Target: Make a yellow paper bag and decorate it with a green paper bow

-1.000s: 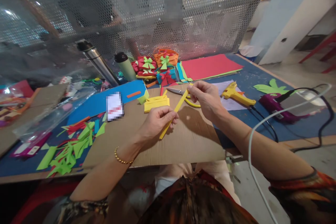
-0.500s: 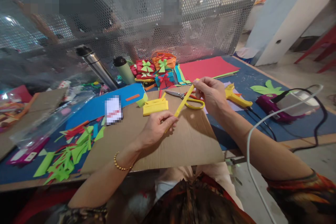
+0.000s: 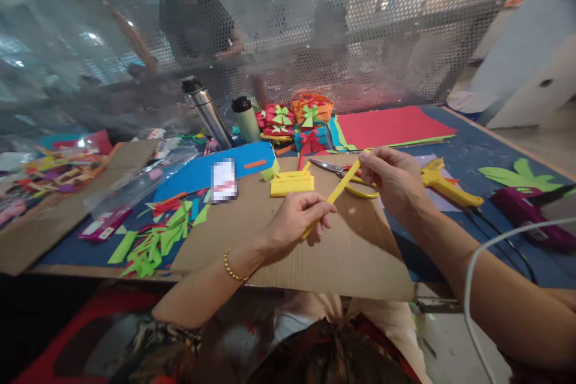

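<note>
A narrow yellow paper strip (image 3: 344,183) stretches slantwise between my two hands above the cardboard sheet (image 3: 288,264). My left hand (image 3: 302,216) pinches its lower end, and a short bit pokes out below the fingers. At the upper end, my right hand (image 3: 392,177) grips the strip between thumb and fingertips. Just behind my left hand lies a folded yellow paper piece (image 3: 292,183) with thin strips on top. Scissors with yellow and red handles (image 3: 366,192) rest partly behind the strip, close to my right hand.
A yellow glue gun (image 3: 450,186) lies right of my right hand, its cord trailing past a purple power strip (image 3: 535,213). Red paper sheets (image 3: 400,126), small decorated baskets (image 3: 310,117) and two bottles (image 3: 246,120) stand behind. Green paper scraps (image 3: 157,240) lie left.
The camera view has turned left, so the table's contents appear further right. Both hands still hold the yellow strip, in nearly the same pose.
</note>
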`<state>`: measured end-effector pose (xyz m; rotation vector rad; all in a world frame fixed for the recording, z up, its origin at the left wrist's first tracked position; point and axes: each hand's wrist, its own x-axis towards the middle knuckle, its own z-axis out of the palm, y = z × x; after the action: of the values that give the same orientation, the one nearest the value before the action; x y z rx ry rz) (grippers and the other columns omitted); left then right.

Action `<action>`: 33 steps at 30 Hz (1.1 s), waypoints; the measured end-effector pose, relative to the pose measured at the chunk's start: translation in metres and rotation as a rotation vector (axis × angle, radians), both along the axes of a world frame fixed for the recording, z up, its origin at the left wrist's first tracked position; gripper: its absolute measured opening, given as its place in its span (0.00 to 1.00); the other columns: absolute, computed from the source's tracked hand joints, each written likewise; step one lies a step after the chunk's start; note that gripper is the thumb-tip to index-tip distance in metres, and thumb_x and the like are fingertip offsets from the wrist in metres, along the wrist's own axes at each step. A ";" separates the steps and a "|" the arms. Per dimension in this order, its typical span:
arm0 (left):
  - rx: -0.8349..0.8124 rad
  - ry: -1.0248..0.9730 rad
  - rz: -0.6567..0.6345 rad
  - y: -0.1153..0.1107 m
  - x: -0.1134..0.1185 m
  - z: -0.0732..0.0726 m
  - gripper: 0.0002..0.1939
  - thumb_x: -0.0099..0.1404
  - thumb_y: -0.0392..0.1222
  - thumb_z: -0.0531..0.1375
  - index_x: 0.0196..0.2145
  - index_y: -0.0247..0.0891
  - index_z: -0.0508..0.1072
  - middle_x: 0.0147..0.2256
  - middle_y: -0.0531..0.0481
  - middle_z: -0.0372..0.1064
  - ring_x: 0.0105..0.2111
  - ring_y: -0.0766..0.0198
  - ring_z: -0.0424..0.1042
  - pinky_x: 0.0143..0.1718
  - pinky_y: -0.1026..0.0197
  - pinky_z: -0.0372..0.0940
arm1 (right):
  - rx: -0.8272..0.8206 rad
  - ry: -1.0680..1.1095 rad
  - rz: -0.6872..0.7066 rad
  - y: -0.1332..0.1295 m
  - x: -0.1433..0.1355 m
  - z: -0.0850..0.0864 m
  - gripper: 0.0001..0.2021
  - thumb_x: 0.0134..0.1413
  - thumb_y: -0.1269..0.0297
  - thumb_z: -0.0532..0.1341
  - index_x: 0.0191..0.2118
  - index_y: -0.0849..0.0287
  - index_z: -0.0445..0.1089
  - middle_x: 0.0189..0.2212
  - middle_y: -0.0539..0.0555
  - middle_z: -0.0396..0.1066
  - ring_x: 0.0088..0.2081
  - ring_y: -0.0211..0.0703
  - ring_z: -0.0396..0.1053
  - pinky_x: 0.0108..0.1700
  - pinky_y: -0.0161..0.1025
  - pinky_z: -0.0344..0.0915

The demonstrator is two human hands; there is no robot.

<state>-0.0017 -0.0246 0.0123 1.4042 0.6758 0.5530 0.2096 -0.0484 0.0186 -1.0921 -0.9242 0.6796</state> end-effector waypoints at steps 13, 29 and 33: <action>-0.182 0.018 -0.099 -0.004 -0.013 -0.005 0.20 0.61 0.55 0.71 0.35 0.33 0.76 0.28 0.48 0.75 0.19 0.69 0.70 0.17 0.66 0.66 | 0.100 0.024 -0.136 -0.001 0.018 0.009 0.21 0.42 0.49 0.79 0.20 0.55 0.70 0.14 0.47 0.65 0.17 0.33 0.60 0.20 0.37 0.55; 0.750 0.826 0.416 0.074 -0.061 0.001 0.14 0.64 0.51 0.64 0.29 0.39 0.71 0.29 0.46 0.71 0.31 0.56 0.69 0.31 0.59 0.51 | -0.216 -0.769 0.088 0.015 -0.006 -0.037 0.19 0.53 0.58 0.61 0.15 0.52 0.59 0.14 0.50 0.64 0.18 0.41 0.61 0.23 0.38 0.51; 0.725 0.871 0.372 0.083 -0.048 -0.002 0.19 0.59 0.49 0.67 0.20 0.41 0.64 0.22 0.52 0.63 0.27 0.60 0.63 0.30 0.58 0.46 | -0.294 -0.910 0.074 0.008 -0.011 -0.039 0.14 0.56 0.64 0.59 0.20 0.55 0.66 0.20 0.54 0.71 0.24 0.43 0.67 0.27 0.39 0.52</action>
<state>-0.0497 0.0582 0.0104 2.2495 1.5600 0.4763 0.1988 -0.0400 -0.0205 -1.6838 -1.6755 0.3599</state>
